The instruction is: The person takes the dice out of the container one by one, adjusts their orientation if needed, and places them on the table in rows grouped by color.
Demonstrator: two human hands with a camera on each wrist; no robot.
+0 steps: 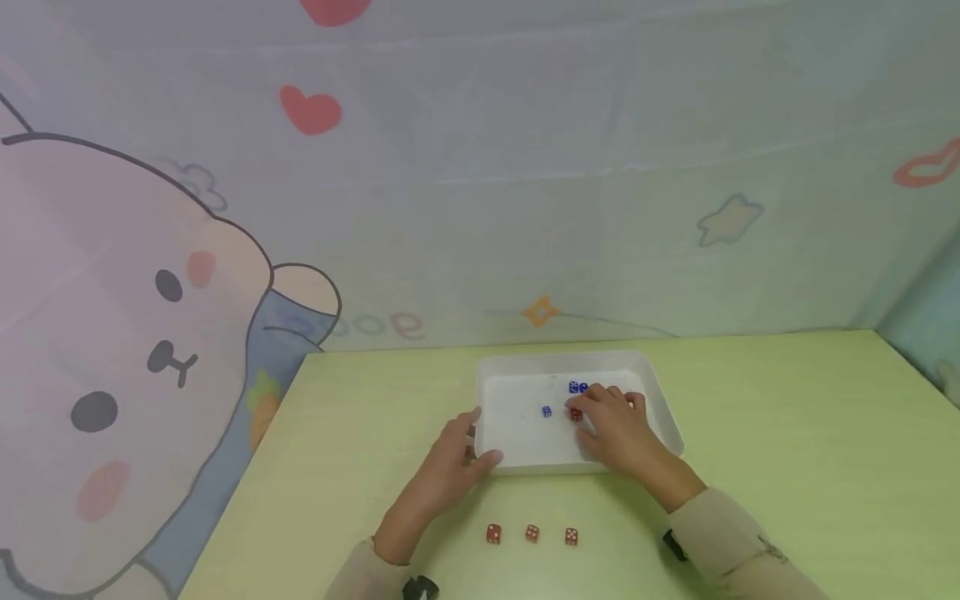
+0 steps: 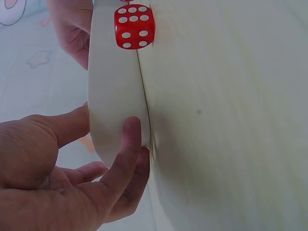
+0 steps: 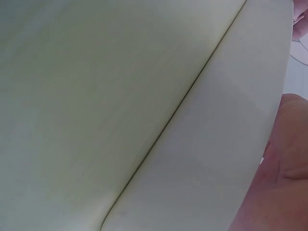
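Observation:
A shallow white tray (image 1: pixel 525 468) holds several small dice. Three blue dice lie in it: one blue die (image 1: pixel 547 412) stands alone, and a pair of blue dice (image 1: pixel 578 387) sits farther back. My right hand (image 1: pixel 618 429) reaches over the tray, fingers bent around a red die (image 1: pixel 576 414); the thumb appears slightly apart from it. In the right wrist view only part of the right hand (image 3: pixel 284 154) shows beyond the tray wall. My left hand (image 1: pixel 448 467) holds the tray's near left corner, its thumb and fingers spread around the rim and outer wall (image 2: pixel 113 82).
In front of the tray on the pale yellow-green table (image 1: pixel 360 433), a left red die (image 1: pixel 493 533), a middle red die (image 1: pixel 532 533) and a right red die (image 1: pixel 572 537) form a row. A printed cloth (image 1: pixel 525 208) hangs behind the table.

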